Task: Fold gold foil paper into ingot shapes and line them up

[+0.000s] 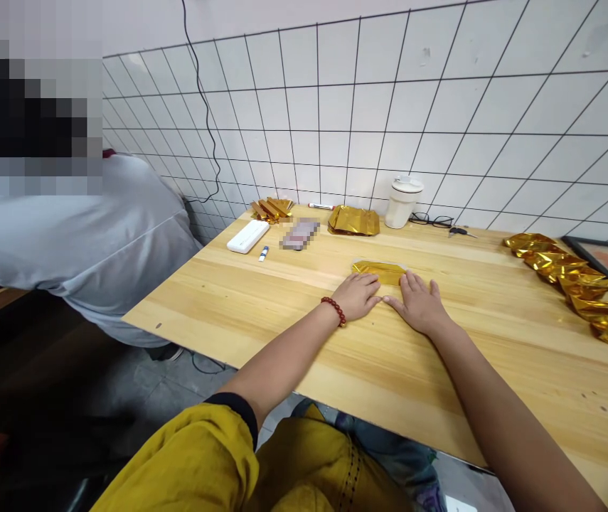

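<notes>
A small piece of gold foil paper (381,271), with a pale strip along its far edge, lies on the wooden table. My left hand (358,294), with a red bead bracelet (336,311) at the wrist, rests flat with its fingertips on the near left part of the foil. On the foil's right end lie the fingers of my right hand (419,301), palm down and stretched out. The two thumbs point at each other and almost meet on the wood. My fingers cover part of the foil's near edge.
Behind the foil stand a stack of gold foil (354,221) and a white lidded cup (403,203), with glasses (432,219) and keys (461,232) beside it. A white power bank (248,237) lies left; folded gold foil (570,281) lies right. A person (95,235) sits at left.
</notes>
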`<state>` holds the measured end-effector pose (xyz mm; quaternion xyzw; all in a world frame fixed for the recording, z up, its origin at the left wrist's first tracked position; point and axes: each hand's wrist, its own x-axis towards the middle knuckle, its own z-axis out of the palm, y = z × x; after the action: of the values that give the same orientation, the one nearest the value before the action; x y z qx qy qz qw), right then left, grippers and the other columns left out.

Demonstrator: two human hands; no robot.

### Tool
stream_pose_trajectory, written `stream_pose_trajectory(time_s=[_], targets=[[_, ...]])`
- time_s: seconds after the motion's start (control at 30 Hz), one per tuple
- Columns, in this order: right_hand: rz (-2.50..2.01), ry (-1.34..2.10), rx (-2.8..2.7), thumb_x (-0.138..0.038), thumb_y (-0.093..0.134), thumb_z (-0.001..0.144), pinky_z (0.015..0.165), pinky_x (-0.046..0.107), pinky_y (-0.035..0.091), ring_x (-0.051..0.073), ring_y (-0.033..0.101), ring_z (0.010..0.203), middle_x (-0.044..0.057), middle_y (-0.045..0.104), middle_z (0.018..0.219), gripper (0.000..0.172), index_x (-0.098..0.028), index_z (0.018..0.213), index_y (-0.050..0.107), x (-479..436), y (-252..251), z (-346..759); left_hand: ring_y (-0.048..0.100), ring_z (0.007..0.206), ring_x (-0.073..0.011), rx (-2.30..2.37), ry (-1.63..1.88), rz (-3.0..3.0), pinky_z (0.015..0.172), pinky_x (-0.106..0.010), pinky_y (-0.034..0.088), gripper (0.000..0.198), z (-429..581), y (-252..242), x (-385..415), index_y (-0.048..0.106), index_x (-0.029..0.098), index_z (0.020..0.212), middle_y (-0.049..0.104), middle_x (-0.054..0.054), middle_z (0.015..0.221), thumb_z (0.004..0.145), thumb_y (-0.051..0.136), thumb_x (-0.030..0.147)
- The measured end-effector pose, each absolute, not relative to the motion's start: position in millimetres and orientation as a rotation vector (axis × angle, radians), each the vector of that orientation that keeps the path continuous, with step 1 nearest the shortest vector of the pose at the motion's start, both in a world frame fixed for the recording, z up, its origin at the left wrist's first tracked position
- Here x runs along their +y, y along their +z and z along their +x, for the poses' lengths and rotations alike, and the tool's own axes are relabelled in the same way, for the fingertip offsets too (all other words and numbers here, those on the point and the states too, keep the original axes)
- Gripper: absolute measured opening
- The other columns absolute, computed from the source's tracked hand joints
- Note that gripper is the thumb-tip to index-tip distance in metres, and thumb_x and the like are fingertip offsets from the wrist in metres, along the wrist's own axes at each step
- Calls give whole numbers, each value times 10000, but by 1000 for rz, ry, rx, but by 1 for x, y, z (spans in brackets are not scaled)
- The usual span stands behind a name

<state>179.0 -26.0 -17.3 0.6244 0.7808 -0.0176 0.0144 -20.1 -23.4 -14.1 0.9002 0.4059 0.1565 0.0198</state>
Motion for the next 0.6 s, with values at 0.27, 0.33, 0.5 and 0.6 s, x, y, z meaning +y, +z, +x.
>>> stream_pose_trajectory(time_s=[0.27, 0.33, 0.5, 0.6], targets=[[2225, -16, 2266, -653, 107, 952, 1173, 641, 105, 346, 188, 1498, 245, 213, 1608, 890, 5, 1522, 289, -19, -21, 191, 495, 1332, -266, 1256, 495, 2785, 1134, -440, 380, 352, -21, -13, -23, 605, 135, 1244, 548, -145, 1424, 980, 498, 341], [2296, 37, 2297, -680, 135, 939, 1171, 640, 111, 361, 188, 1496, 265, 187, 1607, 928, 30, 1521, 267, -17, -22, 194, 493, 1334, -265, 1255, 511, 2795, 1133, -444, 380, 350, -22, -13, -24, 606, 142, 1240, 545, -139, 1428, 980, 496, 350], [1987, 167, 2694, -645, 162, 955, 1194, 577, 108, 325, 180, 1505, 229, 181, 1621, 860, -20, 1538, 262, -19, -26, 186, 498, 1325, -264, 1262, 513, 2807, 1125, -441, 389, 353, -22, -13, -24, 619, 142, 1226, 560, -137, 1407, 984, 483, 360], [1708, 179, 2864, -631, 199, 963, 1200, 562, 99, 307, 196, 1503, 197, 220, 1621, 810, -75, 1545, 288, -22, -32, 179, 505, 1313, -262, 1249, 523, 2811, 1123, -430, 391, 349, -21, -15, -23, 628, 135, 1225, 567, -139, 1396, 980, 487, 340]])
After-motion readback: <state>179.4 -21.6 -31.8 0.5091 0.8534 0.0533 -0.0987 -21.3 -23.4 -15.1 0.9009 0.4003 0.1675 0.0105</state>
